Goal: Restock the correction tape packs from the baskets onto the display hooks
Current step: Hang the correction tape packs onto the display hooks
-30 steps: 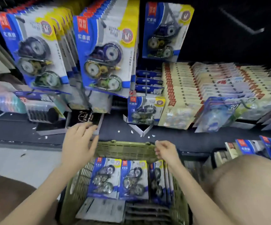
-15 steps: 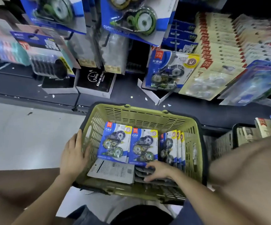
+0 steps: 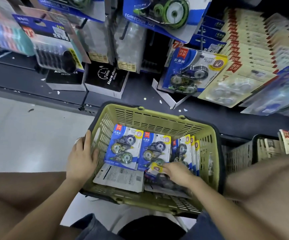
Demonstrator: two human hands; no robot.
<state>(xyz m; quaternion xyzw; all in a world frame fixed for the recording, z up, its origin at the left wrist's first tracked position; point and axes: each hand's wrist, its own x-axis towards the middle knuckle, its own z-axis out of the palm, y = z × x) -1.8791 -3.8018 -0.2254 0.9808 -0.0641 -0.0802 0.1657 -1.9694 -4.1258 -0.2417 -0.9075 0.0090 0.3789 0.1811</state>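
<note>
An olive green basket (image 3: pixel 157 116) stands on the floor in front of me. Inside it two blue correction tape packs (image 3: pixel 123 146) lie face up, several more packs (image 3: pixel 191 153) stand on edge at the right, and one pack (image 3: pixel 121 177) lies face down. My left hand (image 3: pixel 83 158) grips the basket's left wall. Low in the basket, my right hand (image 3: pixel 176 174) curls its fingers round a pack (image 3: pixel 155 168) with a yellow corner. More of the same packs (image 3: pixel 190 70) hang on the display hooks above the shelf.
Black alarm clock boxes (image 3: pixel 105 80) sit on the dark bottom shelf (image 3: pixel 140 96) behind the basket. A second dark basket (image 3: pixel 240 153) with other goods stands at the right. Rows of beige carded goods (image 3: pixel 244 58) hang at the upper right. My knees frame the basket.
The view has tilted down from the hooks to the basket. My left hand went to the basket's left wall. My right hand dropped inside and closed on a pack, lifting its yellow corner.
</note>
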